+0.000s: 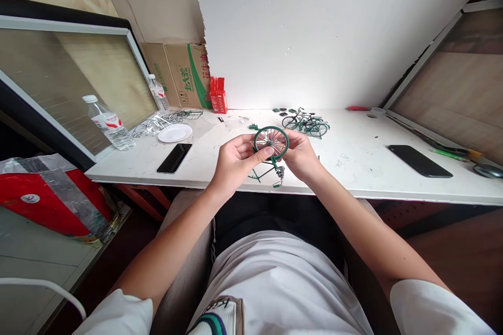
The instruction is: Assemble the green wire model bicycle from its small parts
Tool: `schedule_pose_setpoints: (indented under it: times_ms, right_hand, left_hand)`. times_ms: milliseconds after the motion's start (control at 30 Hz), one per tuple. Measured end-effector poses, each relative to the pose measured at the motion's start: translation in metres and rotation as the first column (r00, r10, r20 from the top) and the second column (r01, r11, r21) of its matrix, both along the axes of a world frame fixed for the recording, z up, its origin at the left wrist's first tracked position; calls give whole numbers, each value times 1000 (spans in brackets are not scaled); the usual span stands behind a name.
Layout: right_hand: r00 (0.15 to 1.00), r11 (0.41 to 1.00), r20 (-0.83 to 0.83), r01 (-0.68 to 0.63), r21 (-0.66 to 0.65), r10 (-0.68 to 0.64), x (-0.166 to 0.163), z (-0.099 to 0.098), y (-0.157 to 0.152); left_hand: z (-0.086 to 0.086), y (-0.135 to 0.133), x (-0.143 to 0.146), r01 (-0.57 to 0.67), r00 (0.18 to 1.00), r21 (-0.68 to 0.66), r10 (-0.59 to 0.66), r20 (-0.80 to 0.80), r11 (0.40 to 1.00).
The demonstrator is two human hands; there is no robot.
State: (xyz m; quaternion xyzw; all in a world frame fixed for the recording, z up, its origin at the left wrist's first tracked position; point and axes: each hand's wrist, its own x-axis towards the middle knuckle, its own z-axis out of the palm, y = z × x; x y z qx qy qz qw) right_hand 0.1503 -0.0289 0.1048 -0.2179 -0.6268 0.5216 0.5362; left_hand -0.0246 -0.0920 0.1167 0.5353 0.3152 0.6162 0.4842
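Between my two hands, above the table's front part, is a small green model bicycle. Its spoked wheel faces up toward me, and the thin frame hangs below it with a crank-like part at the lower right. My left hand is closed on it, the thumb lying across the wheel near its hub. My right hand grips it from the right side, its fingers partly hidden behind the wheel. Just behind my right hand stand several finished-looking model bicycles, green and black, close together.
On the white table lie a phone, a paper plate, loose part frames and a dark flat object. Water bottles stand left, a red box and cardboard carton behind. A white board leans at the back.
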Motion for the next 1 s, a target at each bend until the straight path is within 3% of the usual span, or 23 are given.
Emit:
schedule_pose_setpoints:
  times_ms: [133, 300, 600, 833, 1000]
  right_hand:
    - [998, 996, 20, -65, -68, 66, 0, 1, 0]
    - [985, 989, 87, -146, -29, 148, 1, -2, 2]
    - [975, 990, 176, -127, -54, 135, 6, 3, -1]
    - [966, 971, 95, -239, -17, 240, 10, 10, -1]
    - [966, 971, 106, -238, 28, 234, 8, 11, -4]
  left_hand:
    - [0, 0, -1, 0, 1000, -17, 0, -10, 1000]
    - [0, 3, -2, 65, 998, -44, -66, -22, 997]
    - [0, 6, -6, 102, 994, -90, -99, 44, 991]
    - [7, 7, -15, 136, 990, -48, -135, 30, 989]
    - [10, 6, -20, 160, 987, -46, -161, -18, 986]
